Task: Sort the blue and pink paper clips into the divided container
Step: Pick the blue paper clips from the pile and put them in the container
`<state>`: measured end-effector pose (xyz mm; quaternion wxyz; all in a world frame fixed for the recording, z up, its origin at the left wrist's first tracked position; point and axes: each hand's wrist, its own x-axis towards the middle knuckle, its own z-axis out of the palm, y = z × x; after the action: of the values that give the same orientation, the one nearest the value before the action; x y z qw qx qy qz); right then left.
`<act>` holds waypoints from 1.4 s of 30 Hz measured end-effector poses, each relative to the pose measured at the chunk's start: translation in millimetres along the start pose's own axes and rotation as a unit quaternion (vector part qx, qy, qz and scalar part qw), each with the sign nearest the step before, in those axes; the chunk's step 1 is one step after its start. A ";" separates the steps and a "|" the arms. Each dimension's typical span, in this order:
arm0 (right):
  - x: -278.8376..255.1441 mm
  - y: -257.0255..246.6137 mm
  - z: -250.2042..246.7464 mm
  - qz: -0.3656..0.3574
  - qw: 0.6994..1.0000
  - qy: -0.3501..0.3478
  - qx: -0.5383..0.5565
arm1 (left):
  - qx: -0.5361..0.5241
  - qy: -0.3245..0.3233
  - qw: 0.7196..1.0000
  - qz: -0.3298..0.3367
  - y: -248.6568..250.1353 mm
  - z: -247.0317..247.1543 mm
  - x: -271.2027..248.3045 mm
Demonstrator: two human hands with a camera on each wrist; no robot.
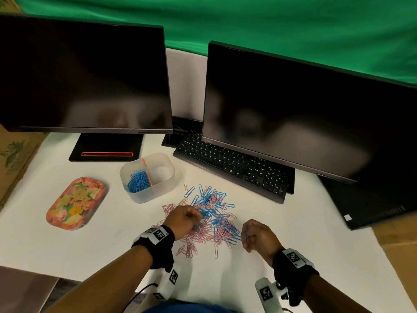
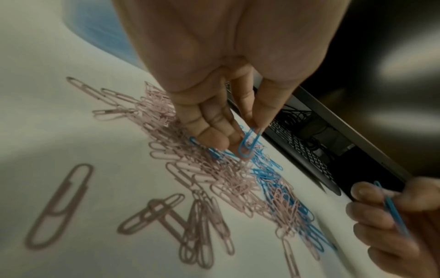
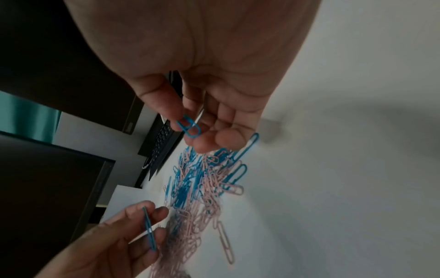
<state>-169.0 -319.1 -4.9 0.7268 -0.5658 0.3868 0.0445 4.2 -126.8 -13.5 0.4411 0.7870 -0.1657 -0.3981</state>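
A mixed pile of blue and pink paper clips (image 1: 209,220) lies on the white table. The translucent divided container (image 1: 167,177) stands behind it to the left; its left compartment holds blue clips (image 1: 137,180), and its right one looks empty. My left hand (image 1: 196,216) hovers over the pile's left side and pinches a blue clip (image 2: 248,143) between thumb and forefinger. My right hand (image 1: 246,233) is at the pile's right edge, a little above the table, pinching another blue clip (image 3: 189,127). Loose pink clips (image 2: 59,206) lie scattered nearer to me.
A black keyboard (image 1: 230,163) and two dark monitors (image 1: 85,75) (image 1: 304,114) stand behind the pile. A floral tray (image 1: 75,203) sits at the left. The near table edge is by my wrists.
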 end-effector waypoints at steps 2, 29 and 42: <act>1.6 -0.8 -0.3 -0.002 1.000 0.005 0.003 | 0.048 0.017 0.999 0.016 -0.1 -0.5 0.5; -4.9 25.2 -0.2 -0.141 0.778 -0.007 -0.612 | -0.081 0.064 0.993 -0.063 9.9 -17.0 5.8; -1.7 0.7 5.1 -0.149 0.883 0.003 -0.444 | 0.131 0.109 0.985 -0.006 2.1 -15.9 6.5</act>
<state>-167.9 -313.8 -4.1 0.3960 -0.8805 0.2402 0.1009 20.8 -123.0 -10.2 0.3474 0.8774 -0.1624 -0.2881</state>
